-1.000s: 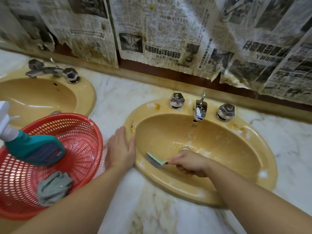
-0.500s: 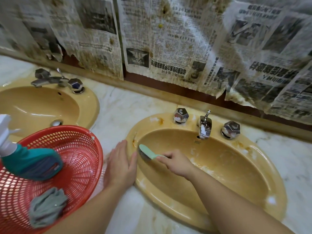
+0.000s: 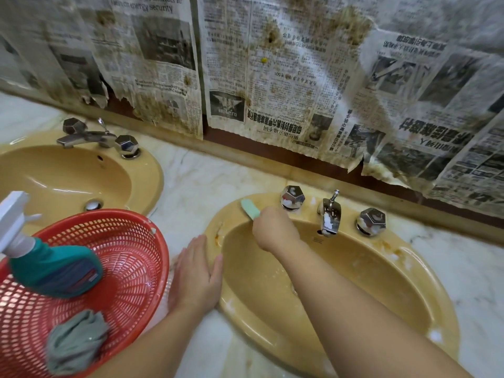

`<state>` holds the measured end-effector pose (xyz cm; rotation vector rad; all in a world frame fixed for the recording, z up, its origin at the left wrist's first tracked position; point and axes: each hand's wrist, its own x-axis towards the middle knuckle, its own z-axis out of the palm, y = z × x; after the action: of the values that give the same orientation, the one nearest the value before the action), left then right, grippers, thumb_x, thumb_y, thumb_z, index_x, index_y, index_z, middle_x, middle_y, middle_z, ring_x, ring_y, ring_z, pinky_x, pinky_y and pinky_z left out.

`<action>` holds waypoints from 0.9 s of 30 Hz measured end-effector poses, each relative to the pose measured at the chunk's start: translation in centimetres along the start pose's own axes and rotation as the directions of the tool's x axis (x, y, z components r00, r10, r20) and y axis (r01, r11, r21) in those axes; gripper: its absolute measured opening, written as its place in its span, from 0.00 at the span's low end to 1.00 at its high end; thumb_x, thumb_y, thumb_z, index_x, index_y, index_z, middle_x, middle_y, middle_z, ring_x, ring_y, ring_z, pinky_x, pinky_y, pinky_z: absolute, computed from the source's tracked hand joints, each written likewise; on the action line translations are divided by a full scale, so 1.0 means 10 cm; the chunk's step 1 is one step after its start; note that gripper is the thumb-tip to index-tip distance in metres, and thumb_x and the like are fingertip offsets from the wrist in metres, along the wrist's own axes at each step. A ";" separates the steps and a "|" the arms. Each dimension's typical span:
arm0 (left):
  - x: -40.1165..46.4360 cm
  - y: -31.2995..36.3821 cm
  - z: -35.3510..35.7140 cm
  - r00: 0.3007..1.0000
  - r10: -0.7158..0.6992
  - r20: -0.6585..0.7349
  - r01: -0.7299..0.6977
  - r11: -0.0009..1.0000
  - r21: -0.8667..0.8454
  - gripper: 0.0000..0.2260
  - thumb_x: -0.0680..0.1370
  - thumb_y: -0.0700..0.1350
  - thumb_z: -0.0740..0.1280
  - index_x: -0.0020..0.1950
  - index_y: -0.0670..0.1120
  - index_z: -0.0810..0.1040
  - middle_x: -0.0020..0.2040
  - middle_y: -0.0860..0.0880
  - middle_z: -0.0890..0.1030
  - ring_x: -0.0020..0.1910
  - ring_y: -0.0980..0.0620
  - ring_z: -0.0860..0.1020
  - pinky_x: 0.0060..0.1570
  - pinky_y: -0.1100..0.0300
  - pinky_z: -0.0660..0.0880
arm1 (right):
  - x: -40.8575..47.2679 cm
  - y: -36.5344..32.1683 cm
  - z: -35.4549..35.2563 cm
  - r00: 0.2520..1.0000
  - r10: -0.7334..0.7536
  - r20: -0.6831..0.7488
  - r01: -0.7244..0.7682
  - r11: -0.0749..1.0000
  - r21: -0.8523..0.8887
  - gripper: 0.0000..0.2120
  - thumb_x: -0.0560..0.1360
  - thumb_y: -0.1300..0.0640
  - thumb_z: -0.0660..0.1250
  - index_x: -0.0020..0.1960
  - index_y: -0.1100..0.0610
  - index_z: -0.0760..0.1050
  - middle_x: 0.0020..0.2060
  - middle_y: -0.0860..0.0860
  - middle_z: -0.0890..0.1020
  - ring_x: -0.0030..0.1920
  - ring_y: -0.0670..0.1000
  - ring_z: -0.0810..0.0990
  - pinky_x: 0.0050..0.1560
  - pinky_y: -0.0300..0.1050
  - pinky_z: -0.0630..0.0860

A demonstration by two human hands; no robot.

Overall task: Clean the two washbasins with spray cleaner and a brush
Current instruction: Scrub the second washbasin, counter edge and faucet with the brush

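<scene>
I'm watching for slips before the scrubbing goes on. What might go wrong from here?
1. The left hand leans flat on the right basin's foamy rim, so it may slide.
2. The brush, in the right hand, works beside the foam-covered tap knob and may flick suds onto the newspaper.

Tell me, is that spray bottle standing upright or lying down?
Lying down. The spray bottle rests tilted on its side in the red basket, white nozzle poking over the rim, beside a grey cloth.
</scene>
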<state>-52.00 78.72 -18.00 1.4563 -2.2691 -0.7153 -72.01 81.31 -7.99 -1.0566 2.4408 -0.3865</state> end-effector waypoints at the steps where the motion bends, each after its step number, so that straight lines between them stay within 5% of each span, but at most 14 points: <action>1: 0.00 0.01 0.00 1.000 0.003 -0.002 -0.003 1.000 -0.002 0.36 0.78 0.65 0.49 0.81 0.46 0.61 0.79 0.47 0.65 0.79 0.48 0.61 0.79 0.50 0.56 | 0.03 0.00 -0.03 1.000 0.016 -0.027 -0.016 1.000 0.009 0.09 0.81 0.60 0.58 0.56 0.59 0.75 0.52 0.59 0.80 0.52 0.61 0.80 0.45 0.51 0.74; 4: -0.01 0.02 -0.01 1.000 0.002 -0.010 -0.002 1.000 -0.007 0.36 0.78 0.65 0.49 0.81 0.46 0.61 0.79 0.47 0.66 0.78 0.48 0.62 0.78 0.50 0.56 | 0.15 0.04 -0.06 0.990 0.083 -0.110 -0.089 0.995 -0.050 0.12 0.80 0.64 0.58 0.60 0.63 0.75 0.50 0.57 0.76 0.46 0.56 0.74 0.42 0.48 0.72; 8: -0.01 0.02 -0.01 1.000 0.008 -0.016 -0.008 1.000 -0.020 0.35 0.78 0.65 0.49 0.80 0.46 0.61 0.79 0.46 0.66 0.78 0.48 0.62 0.78 0.49 0.58 | 0.10 -0.06 0.04 1.000 -0.020 0.005 0.020 0.999 -0.031 0.09 0.79 0.60 0.59 0.55 0.60 0.77 0.50 0.58 0.81 0.45 0.58 0.79 0.42 0.47 0.74; 12: -0.01 0.02 -0.01 1.000 0.008 -0.018 -0.008 1.000 -0.020 0.35 0.78 0.65 0.48 0.81 0.47 0.60 0.79 0.47 0.65 0.79 0.49 0.61 0.78 0.49 0.57 | 0.20 0.04 -0.07 0.990 0.074 -0.121 -0.088 0.989 -0.121 0.13 0.79 0.66 0.59 0.61 0.64 0.75 0.47 0.55 0.73 0.47 0.57 0.75 0.43 0.49 0.73; 16: -0.02 0.03 -0.01 1.000 0.002 -0.018 -0.002 1.000 -0.024 0.36 0.78 0.66 0.48 0.81 0.47 0.60 0.80 0.48 0.64 0.79 0.49 0.60 0.79 0.50 0.56 | 0.13 -0.06 0.04 0.995 -0.082 0.052 0.087 0.991 -0.098 0.10 0.81 0.56 0.59 0.54 0.58 0.77 0.49 0.55 0.81 0.46 0.57 0.80 0.38 0.46 0.71; 21: 0.01 0.01 0.01 1.000 -0.022 -0.016 0.022 0.999 -0.025 0.35 0.78 0.65 0.52 0.81 0.49 0.59 0.79 0.49 0.65 0.78 0.47 0.62 0.78 0.48 0.59 | 0.18 0.09 -0.14 0.989 0.091 -0.114 -0.108 0.984 -0.144 0.15 0.78 0.67 0.57 0.62 0.62 0.75 0.54 0.59 0.79 0.46 0.58 0.78 0.42 0.49 0.76; 25: 0.00 0.03 0.00 0.998 -0.046 -0.037 0.045 0.998 -0.033 0.35 0.77 0.65 0.55 0.79 0.47 0.60 0.74 0.47 0.70 0.74 0.45 0.66 0.74 0.46 0.64 | 0.07 -0.07 0.09 0.976 -0.185 0.113 0.197 0.976 -0.097 0.11 0.80 0.54 0.59 0.53 0.55 0.80 0.44 0.54 0.82 0.40 0.56 0.78 0.36 0.46 0.71; 27: 0.00 0.03 0.00 0.998 -0.043 -0.052 0.041 0.999 -0.035 0.37 0.75 0.67 0.53 0.78 0.47 0.60 0.73 0.46 0.71 0.72 0.45 0.68 0.73 0.47 0.65 | 0.19 -0.02 -0.04 0.989 -0.136 0.050 0.141 0.983 -0.117 0.12 0.81 0.52 0.59 0.55 0.54 0.80 0.45 0.54 0.82 0.44 0.57 0.80 0.40 0.48 0.76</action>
<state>-52.24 78.83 -17.84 1.4928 -2.1827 -0.7163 -73.21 79.76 -8.12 -1.2775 2.3862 -0.2615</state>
